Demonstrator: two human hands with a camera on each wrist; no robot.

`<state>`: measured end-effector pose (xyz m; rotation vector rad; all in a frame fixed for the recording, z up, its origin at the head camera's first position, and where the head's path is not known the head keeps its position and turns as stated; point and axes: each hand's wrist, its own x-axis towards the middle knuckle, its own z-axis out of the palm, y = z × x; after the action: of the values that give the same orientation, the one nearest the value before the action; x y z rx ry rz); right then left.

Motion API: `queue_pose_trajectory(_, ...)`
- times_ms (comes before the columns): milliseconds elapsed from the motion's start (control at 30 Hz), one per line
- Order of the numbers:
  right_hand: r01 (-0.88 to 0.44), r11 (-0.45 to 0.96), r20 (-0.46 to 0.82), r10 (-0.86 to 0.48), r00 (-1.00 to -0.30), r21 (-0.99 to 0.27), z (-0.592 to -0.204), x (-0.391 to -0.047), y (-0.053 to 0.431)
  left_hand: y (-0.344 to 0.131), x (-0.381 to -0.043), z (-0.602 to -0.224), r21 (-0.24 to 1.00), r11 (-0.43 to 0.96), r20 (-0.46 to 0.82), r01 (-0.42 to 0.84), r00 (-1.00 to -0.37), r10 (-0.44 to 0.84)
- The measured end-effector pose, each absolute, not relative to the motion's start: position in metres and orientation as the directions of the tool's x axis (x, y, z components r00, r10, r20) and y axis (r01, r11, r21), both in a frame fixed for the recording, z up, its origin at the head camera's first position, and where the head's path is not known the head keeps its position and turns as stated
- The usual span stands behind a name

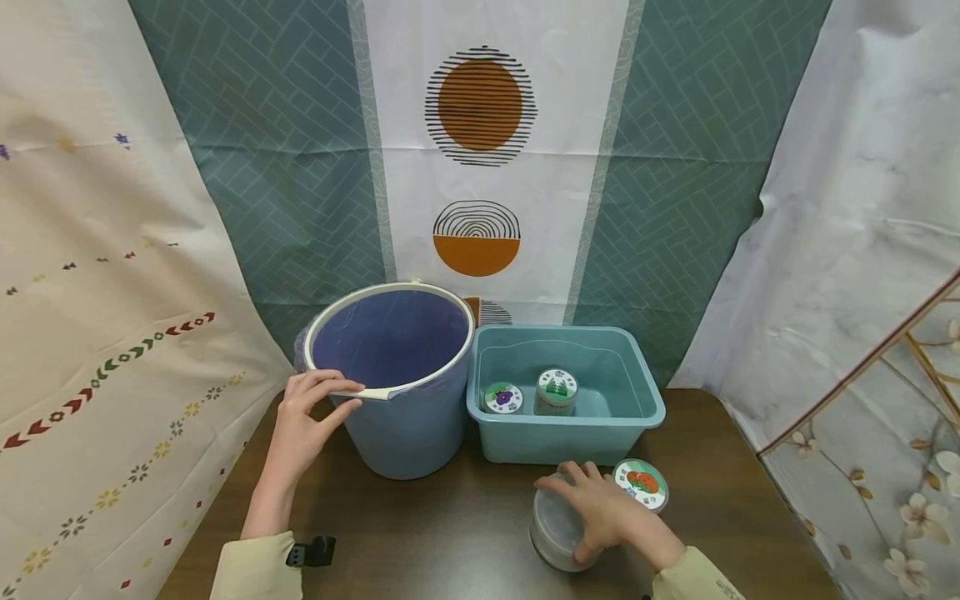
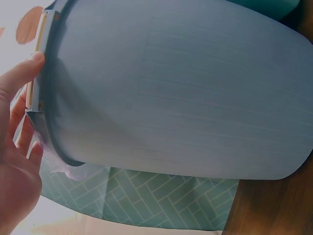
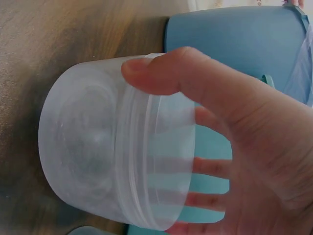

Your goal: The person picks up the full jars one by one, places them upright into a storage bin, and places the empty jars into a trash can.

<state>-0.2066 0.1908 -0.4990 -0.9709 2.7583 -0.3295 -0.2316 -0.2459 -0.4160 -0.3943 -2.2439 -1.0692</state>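
My left hand (image 1: 302, 427) is at the front left of a blue trash bin (image 1: 414, 437), its fingers and thumb pinching the cream rim (image 1: 390, 392). A purplish bag lines the bin and hangs over its edge. In the left wrist view the thumb lies on the rim's front tab and the other fingers are behind it. My right hand (image 1: 600, 507) holds a clear plastic jar (image 3: 83, 142) near its top, thumb on one side and fingers spread round the other. Just right of that jar, partly behind the hand, is a jar with an orange-fruit label (image 1: 642, 483).
A teal tub (image 1: 562, 437) stands right of the bin. Inside it are a jar with a purple-flower label (image 1: 503, 398) and a jar with a green-tree label (image 1: 557, 390). The dark wooden table (image 1: 420, 533) is walled by hanging patterned cloths (image 1: 487, 183) at the back and sides.
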Motion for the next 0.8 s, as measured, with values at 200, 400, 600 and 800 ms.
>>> queue_pose_trajectory(200,-0.614,0.751,-0.101,-0.649,-0.754,-0.241,-0.487,-0.205,0.189,-0.245,-0.232,-0.416,0.597,0.625,0.642,0.504,-0.766,0.004)
queue_pose_trajectory(400,-0.634,0.733,-0.112,-0.671,-0.733,-0.248,-0.466,-0.207,0.186,-0.246,-0.233,-0.416,0.601,0.619,0.639,0.506,-0.769,0.008)
queue_pose_trajectory(600,-0.65,0.715,-0.14,-0.693,-0.707,-0.258,-0.444,-0.21,0.184,-0.247,-0.233,-0.416,0.595,0.623,0.644,0.508,-0.765,0.009)
queue_pose_trajectory(800,-0.659,0.694,-0.172,-0.715,-0.678,-0.289,-0.418,-0.215,0.179,-0.247,-0.234,-0.417,0.589,0.625,0.648,0.513,-0.762,0.015)
